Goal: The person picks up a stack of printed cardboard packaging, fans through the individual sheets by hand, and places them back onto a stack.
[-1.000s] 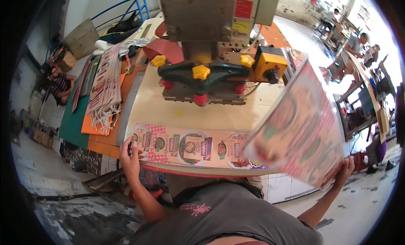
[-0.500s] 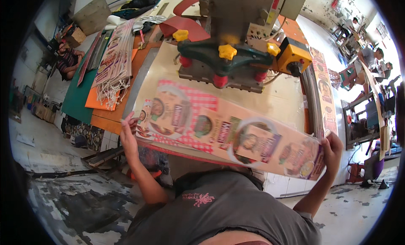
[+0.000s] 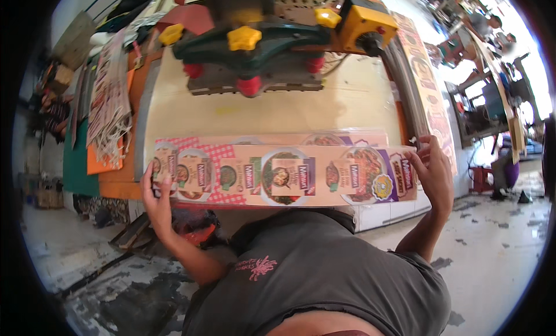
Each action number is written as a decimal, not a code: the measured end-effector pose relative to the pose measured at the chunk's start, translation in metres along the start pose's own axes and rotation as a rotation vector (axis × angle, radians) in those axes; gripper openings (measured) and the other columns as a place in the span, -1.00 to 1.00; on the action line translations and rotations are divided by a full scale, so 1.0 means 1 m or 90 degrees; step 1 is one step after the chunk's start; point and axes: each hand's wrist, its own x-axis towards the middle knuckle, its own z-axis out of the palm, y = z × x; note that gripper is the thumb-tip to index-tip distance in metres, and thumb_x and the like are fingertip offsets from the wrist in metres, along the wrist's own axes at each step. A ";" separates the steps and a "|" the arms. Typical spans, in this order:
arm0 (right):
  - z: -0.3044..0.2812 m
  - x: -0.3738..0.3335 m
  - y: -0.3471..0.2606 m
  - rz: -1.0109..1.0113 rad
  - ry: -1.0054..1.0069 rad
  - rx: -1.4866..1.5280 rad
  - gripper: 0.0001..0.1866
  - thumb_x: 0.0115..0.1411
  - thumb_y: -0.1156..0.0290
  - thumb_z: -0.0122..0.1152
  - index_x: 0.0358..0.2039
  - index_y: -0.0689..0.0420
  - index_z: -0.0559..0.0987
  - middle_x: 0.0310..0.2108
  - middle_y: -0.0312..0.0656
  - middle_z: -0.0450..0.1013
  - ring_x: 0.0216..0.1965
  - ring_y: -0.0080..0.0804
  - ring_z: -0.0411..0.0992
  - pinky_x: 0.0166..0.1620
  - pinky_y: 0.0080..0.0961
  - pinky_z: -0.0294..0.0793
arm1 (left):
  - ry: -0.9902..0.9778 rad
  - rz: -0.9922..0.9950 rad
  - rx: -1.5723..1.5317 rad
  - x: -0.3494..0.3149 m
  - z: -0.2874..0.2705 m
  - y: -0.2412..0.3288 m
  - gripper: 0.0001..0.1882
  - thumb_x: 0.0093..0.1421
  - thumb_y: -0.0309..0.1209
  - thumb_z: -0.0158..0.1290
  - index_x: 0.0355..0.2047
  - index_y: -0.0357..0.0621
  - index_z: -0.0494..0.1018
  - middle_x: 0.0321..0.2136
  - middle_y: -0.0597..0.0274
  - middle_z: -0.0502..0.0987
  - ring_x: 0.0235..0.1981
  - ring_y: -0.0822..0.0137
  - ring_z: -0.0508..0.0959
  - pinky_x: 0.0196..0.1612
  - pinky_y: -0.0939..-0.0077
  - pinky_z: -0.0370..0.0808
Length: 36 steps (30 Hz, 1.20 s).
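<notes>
A long printed strip [image 3: 318,177] with food pictures and a red check pattern lies level across the near edge of the worktable, between my two hands. My left hand [image 3: 157,200] is closed on its left end, thumb in front and fingers partly hidden behind. At the opposite end, my right hand [image 3: 434,171] pinches the upper right corner, thumb over the printed face. Just behind this strip, a second similar strip [image 3: 278,140] shows its upper edge on the cream table surface [image 3: 243,119].
Above the table stands a dark green press head [image 3: 255,55] with yellow star knobs, beside a yellow control box [image 3: 368,26]. Corded strips [image 3: 110,93] are piled on the left, near a green mat [image 3: 81,168]. More printed strips [image 3: 425,75] line the right edge. Other people sit far left and far right.
The strip, slanting down to the right and blurred before, is now level and sharp along the table's near edge. Both hands still hold its ends. The view has shifted, showing the press further left.
</notes>
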 end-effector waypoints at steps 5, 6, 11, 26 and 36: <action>-0.002 -0.014 0.016 0.098 -0.105 0.123 -0.60 0.20 0.18 0.38 -0.16 0.24 0.52 -0.53 -0.11 0.57 -0.50 -0.43 0.53 -0.37 -0.46 0.44 | 0.011 0.014 0.032 0.001 0.002 -0.007 -0.48 0.35 -0.29 0.09 0.25 -0.23 0.36 0.17 0.09 0.40 0.20 0.22 0.39 0.24 0.35 0.30; -0.001 -0.013 0.022 0.088 -0.095 0.140 -0.61 0.21 0.19 0.38 -0.16 0.24 0.52 -0.53 -0.13 0.57 -0.50 -0.47 0.51 -0.37 -0.49 0.43 | 0.014 -0.012 -0.009 -0.001 0.003 -0.006 -0.49 0.39 -0.22 0.05 0.26 -0.21 0.37 0.16 0.09 0.40 0.19 0.22 0.40 0.21 0.35 0.34; 0.006 -0.008 0.028 0.013 -0.023 0.335 -0.68 0.24 0.28 0.36 -0.15 0.25 0.54 -0.54 -0.23 0.53 -0.48 -0.58 0.45 -0.38 -0.57 0.39 | 0.012 0.034 0.005 -0.001 0.005 -0.009 -0.49 0.46 -0.12 -0.07 0.25 -0.20 0.38 0.14 0.11 0.42 0.17 0.24 0.41 0.23 0.33 0.33; 0.019 0.002 -0.001 -0.029 -0.122 0.228 -0.68 0.21 0.33 0.35 -0.08 0.24 0.61 -0.44 -0.12 0.54 -0.41 -0.35 0.51 -0.27 -0.43 0.49 | 0.034 -0.012 0.014 0.004 0.005 -0.011 -0.48 0.39 -0.19 0.05 0.23 -0.27 0.39 0.17 0.09 0.44 0.17 0.24 0.41 0.26 0.33 0.27; 0.023 0.006 0.005 -0.080 -0.113 0.227 -0.62 0.21 0.32 0.34 -0.01 0.26 0.60 -0.35 -0.04 0.56 -0.36 -0.25 0.53 -0.23 -0.34 0.50 | 0.034 -0.031 0.006 0.004 0.004 -0.013 -0.46 0.39 -0.20 0.06 0.24 -0.31 0.37 0.17 0.08 0.45 0.17 0.28 0.41 0.25 0.38 0.27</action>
